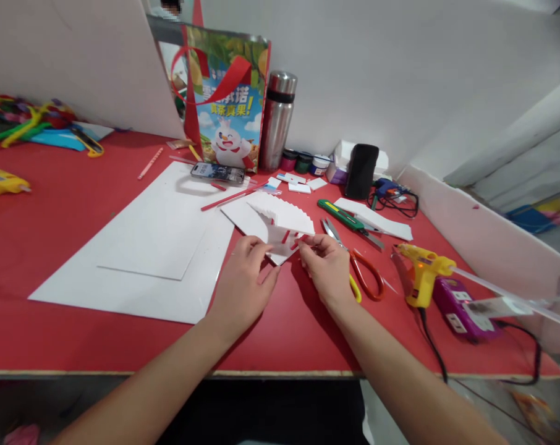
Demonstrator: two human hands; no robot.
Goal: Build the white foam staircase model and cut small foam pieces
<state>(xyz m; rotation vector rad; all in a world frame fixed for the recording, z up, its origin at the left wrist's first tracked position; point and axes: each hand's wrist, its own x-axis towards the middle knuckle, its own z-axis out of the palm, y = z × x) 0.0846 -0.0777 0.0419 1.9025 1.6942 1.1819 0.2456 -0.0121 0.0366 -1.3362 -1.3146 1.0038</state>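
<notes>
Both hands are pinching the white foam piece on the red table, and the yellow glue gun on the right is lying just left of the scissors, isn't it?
Not quite. In the head view both hands, left hand and right hand, do pinch the white foam piece on the red table, but the yellow glue gun lies right of the scissors.

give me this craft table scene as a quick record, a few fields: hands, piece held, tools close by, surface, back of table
left hand: fingertips pinch the near edge of the white foam piece
right hand: fingers grip the same piece from its right side
piece: white, stepped cut edge, resting on the table
tools close by: red-handled scissors beside the right hand; green utility knife; yellow glue gun
surface: red table with large white sheets
back of table: steel flask, printed gift bag, phone
</notes>
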